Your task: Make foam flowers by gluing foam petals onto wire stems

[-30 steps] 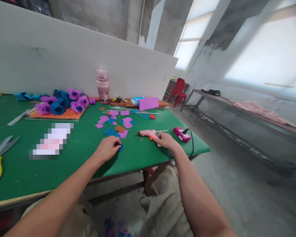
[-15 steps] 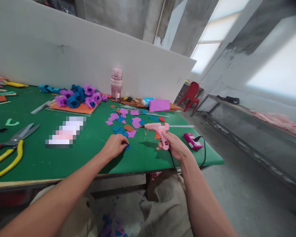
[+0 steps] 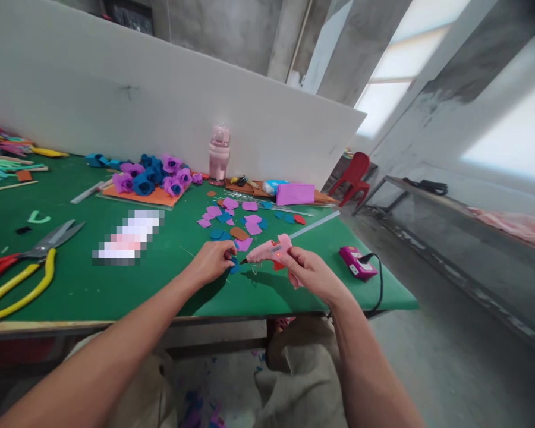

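The left hand [image 3: 214,261] has its fingers curled in, pinching one blue piece [image 3: 235,266] that sits right at the fingertips, just above the green surface [image 3: 129,291] or on it — which of the two, I cannot tell. The right hand [image 3: 310,272] is wrapped round the grip of one pink glue gun [image 3: 274,249]; the nozzle points at the blue piece and is very near it, with contact unclear, and one clear glue stick [image 3: 315,224] juts from the back. Beyond the hands lie loose petals [image 3: 252,226]: one red, several purple, blue and brown, overlapping too much for a full count. Right of the right hand is one magenta box [image 3: 357,263] with a black cable. Farther out are one pink bottle [image 3: 219,154], one pair of scissors [image 3: 44,249] and a heap of purple and blue flowers [image 3: 149,177] — too crowded to count. A white panel [image 3: 169,89] stands behind; one red chair [image 3: 355,176] is on the concrete floor [image 3: 446,333].
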Tool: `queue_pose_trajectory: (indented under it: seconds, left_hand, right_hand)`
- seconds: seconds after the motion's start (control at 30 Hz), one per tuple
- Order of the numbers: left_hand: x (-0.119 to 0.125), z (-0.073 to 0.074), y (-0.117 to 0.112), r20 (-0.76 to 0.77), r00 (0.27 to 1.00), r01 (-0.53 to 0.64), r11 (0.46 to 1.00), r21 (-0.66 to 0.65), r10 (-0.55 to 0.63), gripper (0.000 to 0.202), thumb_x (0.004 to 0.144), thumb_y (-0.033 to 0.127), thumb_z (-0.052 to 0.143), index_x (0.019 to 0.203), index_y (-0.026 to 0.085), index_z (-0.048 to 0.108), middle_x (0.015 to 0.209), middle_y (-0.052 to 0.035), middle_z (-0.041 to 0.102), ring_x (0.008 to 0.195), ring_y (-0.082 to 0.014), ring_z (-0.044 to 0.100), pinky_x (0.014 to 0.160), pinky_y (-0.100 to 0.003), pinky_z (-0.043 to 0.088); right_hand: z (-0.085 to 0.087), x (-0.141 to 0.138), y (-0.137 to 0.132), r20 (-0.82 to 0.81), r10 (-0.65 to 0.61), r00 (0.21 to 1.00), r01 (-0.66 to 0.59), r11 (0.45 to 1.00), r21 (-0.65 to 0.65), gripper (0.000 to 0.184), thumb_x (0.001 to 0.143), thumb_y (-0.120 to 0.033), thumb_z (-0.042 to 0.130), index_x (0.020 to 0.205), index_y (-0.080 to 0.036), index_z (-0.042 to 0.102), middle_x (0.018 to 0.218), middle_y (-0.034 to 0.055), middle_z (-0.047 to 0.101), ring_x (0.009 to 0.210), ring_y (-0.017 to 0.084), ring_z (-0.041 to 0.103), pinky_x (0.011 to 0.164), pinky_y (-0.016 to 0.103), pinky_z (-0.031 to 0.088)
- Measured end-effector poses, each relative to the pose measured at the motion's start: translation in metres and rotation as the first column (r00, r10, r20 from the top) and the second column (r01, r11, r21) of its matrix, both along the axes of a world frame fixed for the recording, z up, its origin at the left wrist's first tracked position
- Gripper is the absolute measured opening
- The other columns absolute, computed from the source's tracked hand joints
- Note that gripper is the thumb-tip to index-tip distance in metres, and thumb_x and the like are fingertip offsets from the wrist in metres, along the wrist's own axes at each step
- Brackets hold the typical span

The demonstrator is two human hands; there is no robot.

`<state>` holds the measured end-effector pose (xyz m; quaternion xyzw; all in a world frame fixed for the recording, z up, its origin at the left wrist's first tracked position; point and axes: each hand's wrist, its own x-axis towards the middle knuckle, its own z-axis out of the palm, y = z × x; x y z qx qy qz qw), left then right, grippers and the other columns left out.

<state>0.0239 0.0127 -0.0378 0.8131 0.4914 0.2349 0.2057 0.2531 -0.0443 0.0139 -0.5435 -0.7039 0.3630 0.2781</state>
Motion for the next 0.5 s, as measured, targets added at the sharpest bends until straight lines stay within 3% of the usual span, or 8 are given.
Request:
queue_pose_trajectory:
  seconds: [0.27, 0.5]
  left_hand:
    - [0.000, -0.002, 0.001, 0.017, 1.000, -0.004, 1.000, 0.000, 0.004, 0.015, 0.065, 0.014, 0.061, 0.078, 0.020, 0.060, 0.066, 0.0020, 0.060, 0.063, -0.0139, 0.056, 0.058, -0.023, 0.037]
    - [0.002, 0.003, -0.003, 0.039, 0.999, -0.011, 1.000, 0.001, 0.011, 0.016, 0.062, 0.011, 0.063, 0.076, 0.020, 0.059, 0.063, 0.0035, 0.058, 0.060, -0.0127, 0.054, 0.056, -0.022, 0.035]
  right_hand:
    - [0.001, -0.011, -0.003, 0.064, 0.032, 0.997, -0.032, 0.999, -0.001, 0.034, 0.082, -0.049, 0.043, 0.076, -0.017, 0.052, 0.048, -0.0049, 0.049, 0.042, 0.010, 0.045, 0.042, 0.020, 0.033]
    - [-0.003, -0.015, -0.001, 0.144, 0.053, 0.988, -0.067, 0.993, 0.095, 0.031, 0.085, -0.045, 0.041, 0.076, -0.018, 0.052, 0.051, -0.0038, 0.051, 0.046, 0.010, 0.046, 0.047, 0.021, 0.035]
